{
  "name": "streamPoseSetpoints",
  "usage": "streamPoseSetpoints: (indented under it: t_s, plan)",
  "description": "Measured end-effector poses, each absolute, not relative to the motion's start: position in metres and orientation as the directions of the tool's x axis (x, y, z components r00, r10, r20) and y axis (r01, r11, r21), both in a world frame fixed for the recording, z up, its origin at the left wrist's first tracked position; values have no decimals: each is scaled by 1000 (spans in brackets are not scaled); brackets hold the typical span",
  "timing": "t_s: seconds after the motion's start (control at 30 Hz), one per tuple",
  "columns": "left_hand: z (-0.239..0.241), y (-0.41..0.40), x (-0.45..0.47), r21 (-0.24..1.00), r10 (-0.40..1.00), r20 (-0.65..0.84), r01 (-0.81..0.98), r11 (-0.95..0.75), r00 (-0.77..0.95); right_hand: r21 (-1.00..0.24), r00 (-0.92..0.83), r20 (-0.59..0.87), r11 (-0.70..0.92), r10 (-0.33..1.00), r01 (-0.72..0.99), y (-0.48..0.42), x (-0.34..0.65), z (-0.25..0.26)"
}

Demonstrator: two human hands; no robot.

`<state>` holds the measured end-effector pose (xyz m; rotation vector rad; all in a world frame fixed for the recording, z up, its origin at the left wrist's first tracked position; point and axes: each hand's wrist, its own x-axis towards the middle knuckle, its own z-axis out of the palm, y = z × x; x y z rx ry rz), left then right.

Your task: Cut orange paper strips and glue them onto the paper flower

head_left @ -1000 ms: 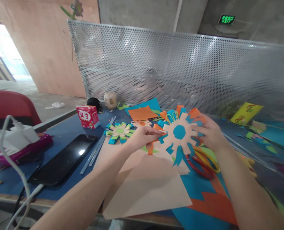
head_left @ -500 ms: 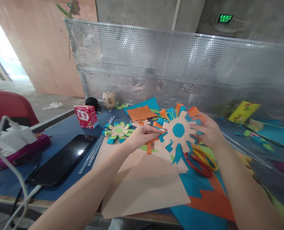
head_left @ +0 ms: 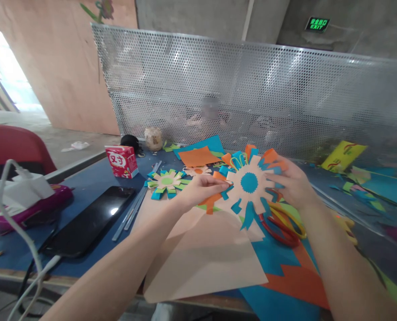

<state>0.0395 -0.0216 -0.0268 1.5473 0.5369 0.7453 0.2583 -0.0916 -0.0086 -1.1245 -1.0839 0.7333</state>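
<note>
A flower point(head_left: 257, 198) of felt or paper, with a pale petal layer, a blue round centre and orange and blue looped strips round its edge, is held up over the table. My right hand point(head_left: 290, 180) grips its right edge. Thumb and fingertips of my left hand point(head_left: 203, 189) pinch a petal tip at its left edge. Below the left hand an orange strip point(head_left: 210, 205) hangs down. Beneath lies a large pale sheet point(head_left: 205, 258). Scissors with red and yellow handles point(head_left: 282, 227) rest just under the flower.
A green-centred flower point(head_left: 167, 181) lies left of my hands, near clear sticks point(head_left: 130, 214) and a black phone point(head_left: 91, 220). A red box point(head_left: 121, 161) stands behind. Orange and blue sheets point(head_left: 300, 281) lie at right. A perforated metal screen point(head_left: 171, 80) closes off the back.
The view has shifted very slightly. Both hands stay on the flower; the orange strip under my left hand shows at a slightly different angle.
</note>
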Motion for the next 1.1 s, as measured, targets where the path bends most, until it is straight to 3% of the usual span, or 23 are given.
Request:
streamPoseSetpoints:
  t_s: [0.4,0.73,1.1]
  plan:
    - [-25,-22,39,987,715,147,-57,-149,683,-947,310,319,316,896,60,-93,255,-6]
    - [-30,-20,40,981,696,185,-173,-88,694,-945,324,327,315,888,91,-93,257,-6]
    - [-36,-13,42,986,733,156,-59,-157,662,-934,302,357,343,884,99,-90,259,-9]
